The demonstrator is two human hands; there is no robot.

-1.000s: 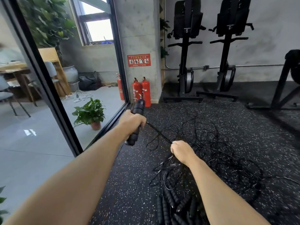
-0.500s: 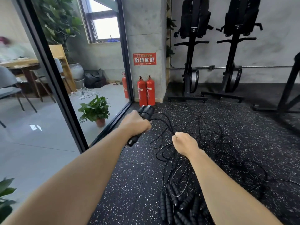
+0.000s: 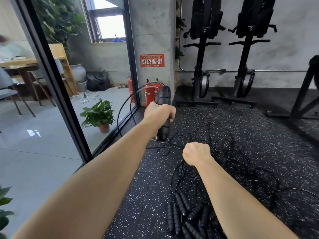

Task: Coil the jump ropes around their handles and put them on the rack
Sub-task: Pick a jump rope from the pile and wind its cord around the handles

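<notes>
My left hand (image 3: pixel 159 114) grips a pair of black jump rope handles (image 3: pixel 164 102) held together and nearly upright. A loop of thin black rope (image 3: pixel 123 107) arcs from the handles' top out to the left. My right hand (image 3: pixel 196 153), lower and to the right, is curled round the same rope. A tangle of black ropes (image 3: pixel 229 152) spreads over the speckled rubber floor. Several more black ribbed handles (image 3: pixel 183 218) lie in a heap near my right forearm. No rack is identifiable in view.
A glass wall with a black frame (image 3: pixel 57 87) runs along the left. Red fire extinguishers (image 3: pixel 150 95) stand by a concrete pillar (image 3: pixel 151 40). Two black exercise machines (image 3: pixel 202 54) stand against the back wall, and another frame (image 3: pixel 303 94) at the right.
My left hand turned the handles more upright and swung a rope loop out to the left. My right hand dropped lower, still holding the rope.
</notes>
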